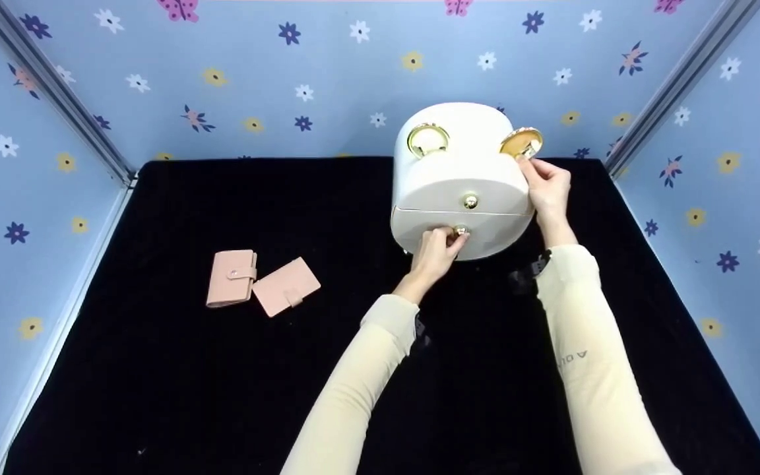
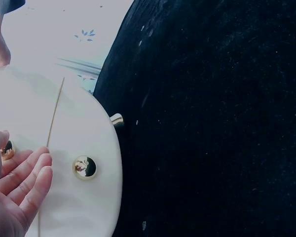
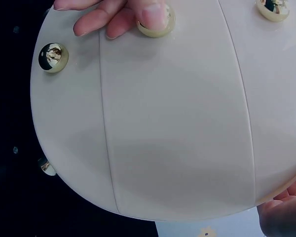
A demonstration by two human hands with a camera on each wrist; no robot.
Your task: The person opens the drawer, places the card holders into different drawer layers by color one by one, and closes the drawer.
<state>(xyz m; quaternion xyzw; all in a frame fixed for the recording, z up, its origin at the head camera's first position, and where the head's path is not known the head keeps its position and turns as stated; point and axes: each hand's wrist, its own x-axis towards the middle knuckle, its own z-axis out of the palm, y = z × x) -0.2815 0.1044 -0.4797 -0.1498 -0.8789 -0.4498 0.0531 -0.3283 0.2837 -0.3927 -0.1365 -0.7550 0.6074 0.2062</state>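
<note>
White box (image 1: 462, 166): left hand (image 1: 434, 254) pinches gold knob (image 1: 462, 230); right hand (image 1: 549, 190) at box's side, grip unclear. Weak bracing could let box slide; smooth knob could slip free.

Glossy metallic knobs (image 2: 85, 167), smooth box (image 1: 459, 170)

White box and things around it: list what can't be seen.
White box, inside: head view, hidden by its walls.
Left hand: left wrist view, cut off by left edge.
Right hand: right wrist view, cut off by right edge.
Leftmost pink wallet, inside: head view, hidden by its cover.
</note>
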